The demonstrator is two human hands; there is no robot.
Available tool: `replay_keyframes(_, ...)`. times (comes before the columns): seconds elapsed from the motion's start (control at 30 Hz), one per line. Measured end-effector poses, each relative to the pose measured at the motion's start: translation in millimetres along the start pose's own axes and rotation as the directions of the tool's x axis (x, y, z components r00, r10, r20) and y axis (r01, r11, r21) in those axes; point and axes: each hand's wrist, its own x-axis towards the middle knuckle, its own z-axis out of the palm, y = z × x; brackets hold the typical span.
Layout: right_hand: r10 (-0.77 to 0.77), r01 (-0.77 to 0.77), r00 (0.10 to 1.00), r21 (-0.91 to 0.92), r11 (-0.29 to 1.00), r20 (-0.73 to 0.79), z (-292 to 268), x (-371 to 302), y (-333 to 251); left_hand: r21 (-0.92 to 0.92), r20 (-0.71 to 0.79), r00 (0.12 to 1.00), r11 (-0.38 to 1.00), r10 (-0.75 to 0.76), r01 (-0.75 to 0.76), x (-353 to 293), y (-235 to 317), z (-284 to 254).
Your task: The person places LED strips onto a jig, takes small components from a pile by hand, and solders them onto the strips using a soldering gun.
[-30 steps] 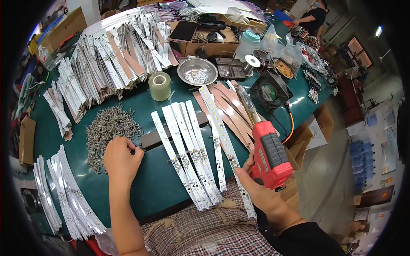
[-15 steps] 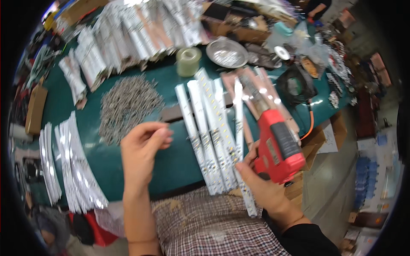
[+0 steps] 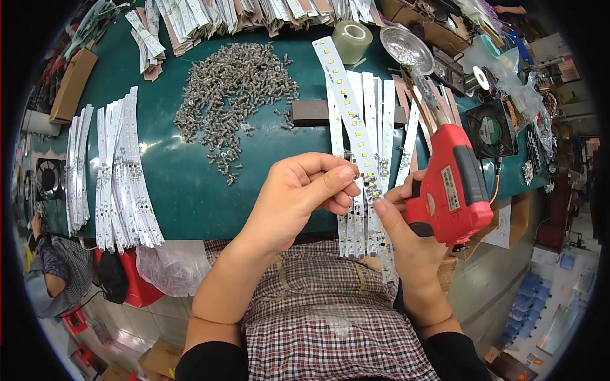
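Note:
My left hand is raised over the table's near edge, its thumb and fingertips pinched together at the lower end of a long white LED strip; a small part seems held there, too small to tell. My right hand grips a red soldering gun by its handle, and its index finger touches the same strip from the right. Several more white LED strips lie side by side beneath, across a dark block. A heap of small metal pieces lies on the green table.
A batch of LED strips lies at the left. More strips are stacked along the far edge. A tape roll, a metal bowl and a small black fan stand at the right. A person's shoulder shows lower left.
My left hand has left the heap of metal pieces and come to the strip in front of me. My right hand with the red gun has moved in to meet it.

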Motion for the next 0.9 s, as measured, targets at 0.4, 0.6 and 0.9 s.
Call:
replay_keyframes(0.4,-0.072,0.073,0.995,-0.017,0.997,0.065,-1.9,1.2,5.8,-0.047,0.027,0.999,0.999,-0.027,0.028,0.5,-1.6,0.1)
replay_keyframes(0.6,-0.057,0.056,0.997,0.027,0.998,0.053,-1.3,2.0,6.2,-0.073,0.036,0.998,0.996,-0.043,0.045,0.4,-4.3,-0.2)
replay_keyframes(0.9,0.020,-0.019,0.999,-0.016,1.000,0.042,-2.8,-1.2,8.0,0.033,-0.038,0.999,0.999,0.011,-0.010,-0.8,-8.3,7.4)
